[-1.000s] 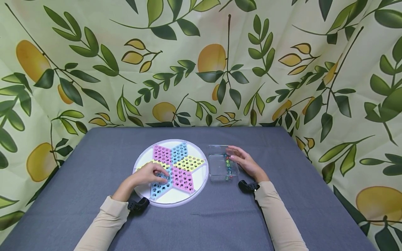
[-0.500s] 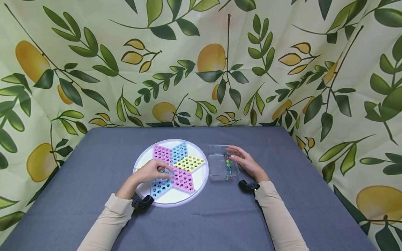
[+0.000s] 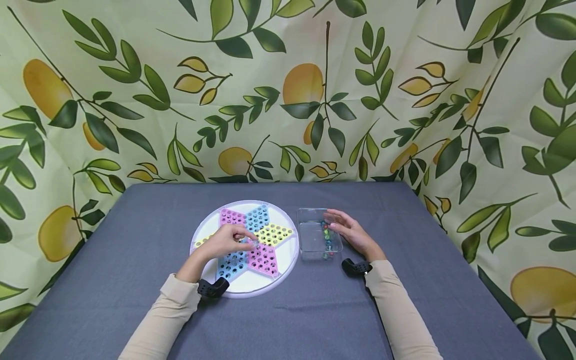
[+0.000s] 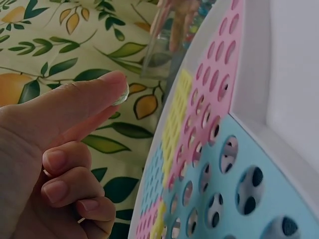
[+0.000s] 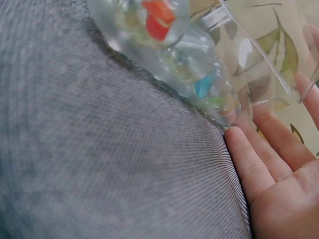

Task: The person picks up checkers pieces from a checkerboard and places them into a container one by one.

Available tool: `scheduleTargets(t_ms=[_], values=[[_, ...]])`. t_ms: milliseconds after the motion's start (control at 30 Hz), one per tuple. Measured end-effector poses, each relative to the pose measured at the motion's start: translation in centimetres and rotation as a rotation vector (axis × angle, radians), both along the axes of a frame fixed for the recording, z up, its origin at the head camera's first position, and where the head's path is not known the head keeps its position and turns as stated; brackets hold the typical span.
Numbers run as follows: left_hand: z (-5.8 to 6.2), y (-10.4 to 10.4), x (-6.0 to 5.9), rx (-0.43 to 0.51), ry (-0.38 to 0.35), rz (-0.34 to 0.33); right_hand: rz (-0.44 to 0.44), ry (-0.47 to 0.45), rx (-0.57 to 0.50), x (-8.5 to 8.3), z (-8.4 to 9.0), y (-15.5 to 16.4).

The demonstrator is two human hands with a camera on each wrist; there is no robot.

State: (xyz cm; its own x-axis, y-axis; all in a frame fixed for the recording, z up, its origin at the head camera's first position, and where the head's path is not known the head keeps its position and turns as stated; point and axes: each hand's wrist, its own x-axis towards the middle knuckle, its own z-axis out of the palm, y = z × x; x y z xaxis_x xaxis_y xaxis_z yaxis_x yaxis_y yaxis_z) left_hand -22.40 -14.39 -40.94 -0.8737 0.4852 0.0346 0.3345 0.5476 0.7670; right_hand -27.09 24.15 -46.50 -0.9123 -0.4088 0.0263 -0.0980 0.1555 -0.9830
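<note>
Between the thumb and forefinger of my left hand (image 3: 227, 241) is a clear glass marble (image 4: 122, 94), its edge showing at the fingertips in the left wrist view. The other fingers of that hand curl toward the palm. The hand is over a round white Chinese checkers board (image 3: 286, 260) with a pink, blue and yellow star full of holes. My right hand (image 3: 353, 232) touches the right side of a clear plastic box (image 3: 310, 247), fingers (image 5: 249, 159) extended along its wall. Several marbles (image 3: 326, 235) with coloured swirls lie along the box's right side.
A grey cloth (image 3: 292, 320) covers the table. Behind it hangs a curtain (image 3: 252, 125) printed with leaves and fruit. A black band (image 3: 213, 288) is on the left wrist, and another black band (image 3: 355, 267) is on the right.
My left hand has moved right and slightly up across the board, from the near blue section toward the star's middle, by the pink section. The right hand and box have stayed put.
</note>
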Motion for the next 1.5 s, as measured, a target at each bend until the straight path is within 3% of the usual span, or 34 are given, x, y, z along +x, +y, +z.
scheduleTargets(t_ms=[533, 1200, 1500], values=[[0.9, 1.7, -0.4, 0.027, 0.052, -0.006, -0.001, 0.005, 0.005, 0.0, 0.1, 0.0], [1.5, 4.2, -0.6, 0.092, 0.055, -0.041, 0.009, 0.007, -0.026, 0.0, -0.2, 0.0], [1.2, 5.6, -0.7, 0.098, 0.041, -0.056, 0.003, 0.009, -0.002, -0.1, -0.2, 0.0]])
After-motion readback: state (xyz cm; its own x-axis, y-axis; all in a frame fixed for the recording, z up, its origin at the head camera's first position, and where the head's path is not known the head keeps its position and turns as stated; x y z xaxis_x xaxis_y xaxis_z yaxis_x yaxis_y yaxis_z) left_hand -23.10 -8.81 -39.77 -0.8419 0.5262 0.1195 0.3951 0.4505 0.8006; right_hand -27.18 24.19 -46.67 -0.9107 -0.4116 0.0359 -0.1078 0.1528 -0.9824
